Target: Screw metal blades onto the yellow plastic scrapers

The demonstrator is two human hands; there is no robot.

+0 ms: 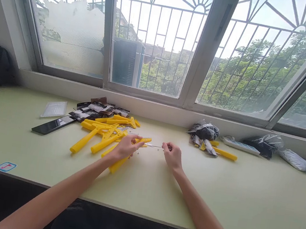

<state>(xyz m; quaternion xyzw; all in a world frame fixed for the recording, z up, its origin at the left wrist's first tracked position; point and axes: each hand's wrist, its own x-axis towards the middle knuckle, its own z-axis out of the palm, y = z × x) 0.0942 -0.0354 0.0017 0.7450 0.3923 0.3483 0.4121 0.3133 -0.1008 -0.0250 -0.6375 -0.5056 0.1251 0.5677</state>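
Observation:
My left hand [127,147] is closed round a yellow plastic handle [117,166] with a flared head, whose far end [146,140] pokes out past my fingers. My right hand [172,156] pinches a thin metal rod [154,146] that looks like a screwdriver shaft; its grip is hidden in my fist. The rod points left at the head of the held handle, and I cannot tell whether they touch. Small metal bits, perhaps nuts or screws [138,153], lie beside my left hand. More yellow handles [85,141] are piled to its left.
A dark phone [53,124] and a clear plastic case [54,109] lie left of the pile. Behind it are black-and-white packets [93,110]. Bagged black items [204,129], another yellow handle [225,154] and a white box [241,145] stand along the sill at right.

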